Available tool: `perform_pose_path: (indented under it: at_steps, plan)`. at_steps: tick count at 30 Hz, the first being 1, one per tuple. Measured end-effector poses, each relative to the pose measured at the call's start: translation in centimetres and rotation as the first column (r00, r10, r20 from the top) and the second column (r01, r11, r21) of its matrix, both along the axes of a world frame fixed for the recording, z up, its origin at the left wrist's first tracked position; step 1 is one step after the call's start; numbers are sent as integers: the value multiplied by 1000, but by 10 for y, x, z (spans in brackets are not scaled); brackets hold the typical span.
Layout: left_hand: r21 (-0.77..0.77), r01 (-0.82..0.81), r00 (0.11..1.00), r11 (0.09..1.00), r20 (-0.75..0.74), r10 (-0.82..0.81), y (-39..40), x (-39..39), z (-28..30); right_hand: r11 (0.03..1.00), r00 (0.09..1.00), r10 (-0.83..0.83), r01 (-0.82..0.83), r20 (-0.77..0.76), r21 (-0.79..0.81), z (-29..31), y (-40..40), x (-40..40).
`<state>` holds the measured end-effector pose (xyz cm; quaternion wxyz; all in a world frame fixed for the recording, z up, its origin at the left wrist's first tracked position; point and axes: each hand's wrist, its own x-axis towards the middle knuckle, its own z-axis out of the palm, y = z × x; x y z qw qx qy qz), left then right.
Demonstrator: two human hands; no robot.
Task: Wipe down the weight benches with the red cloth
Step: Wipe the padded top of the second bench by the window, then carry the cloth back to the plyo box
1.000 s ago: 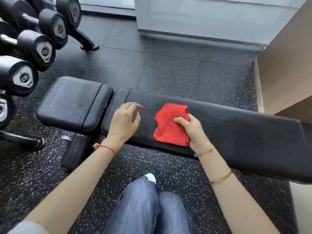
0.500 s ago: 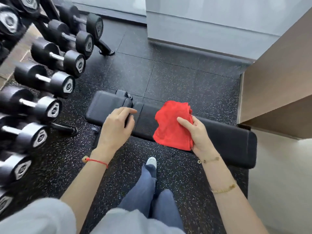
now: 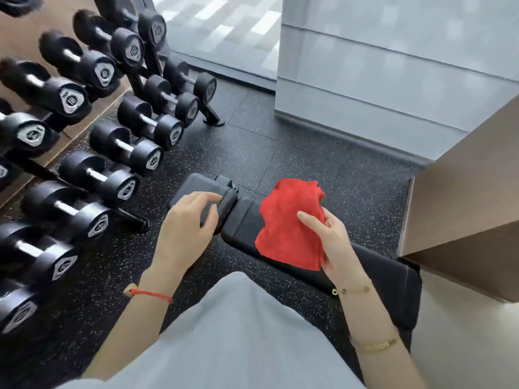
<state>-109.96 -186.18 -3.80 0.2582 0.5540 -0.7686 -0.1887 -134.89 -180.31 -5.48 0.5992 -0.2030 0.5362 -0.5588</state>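
A black padded weight bench [image 3: 384, 279] lies low on the floor, running from centre to lower right, with its small seat pad [image 3: 193, 186] at the left end. My right hand [image 3: 334, 242] holds the red cloth [image 3: 289, 220] up above the long pad, the cloth hanging loose and hiding part of the bench. My left hand [image 3: 188, 223] hovers over the seat pad with fingers apart and curved, holding nothing; whether it touches the pad I cannot tell.
A rack of black dumbbells [image 3: 112, 189] fills the left side, its foot [image 3: 213, 119] on the speckled rubber floor [image 3: 280, 153]. A grey wall [image 3: 393, 88] stands behind. A brown panel [image 3: 466, 197] is close to the bench's right end.
The view has risen and pulled back from the bench. My right hand lifted the red cloth off the pad. My left hand came off the long pad and now sits over the seat pad.
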Motion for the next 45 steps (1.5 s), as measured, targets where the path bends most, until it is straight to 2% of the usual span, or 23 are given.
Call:
perform_pose_path:
  at_steps: [3,5,10,16,22,25,32,41,45]
  plan:
    - [-62,-114,993,992,3,114,34,-8,4,990,990,140,-139,2,-35,4,10,-12]
    - [-43,-126,992,991,17,127,48,-11,4,986,987,162,-162,0,-27,2,11,-19]
    - [-2,-402,915,916,28,402,139,-30,-4,908,908,419,-419,-25,-2,3,30,-38]
    - [40,-664,748,747,29,663,239,-33,-8,738,735,675,-674,-67,36,7,57,-17]
    - [58,-854,519,516,53,853,334,-19,-8,486,482,874,-871,-64,71,11,91,42]
    - [64,-918,394,390,64,917,378,-5,-8,375,368,926,-924,-88,81,14,112,84]
    - [59,-985,169,165,63,984,483,56,-8,200,193,974,-978,-118,54,12,185,206]
    - [23,-998,62,59,115,991,630,174,-10,57,56,997,-998,-51,27,0,329,360]
    - [29,-999,29,26,125,992,670,220,-10,36,34,999,-999,-38,41,0,368,407]
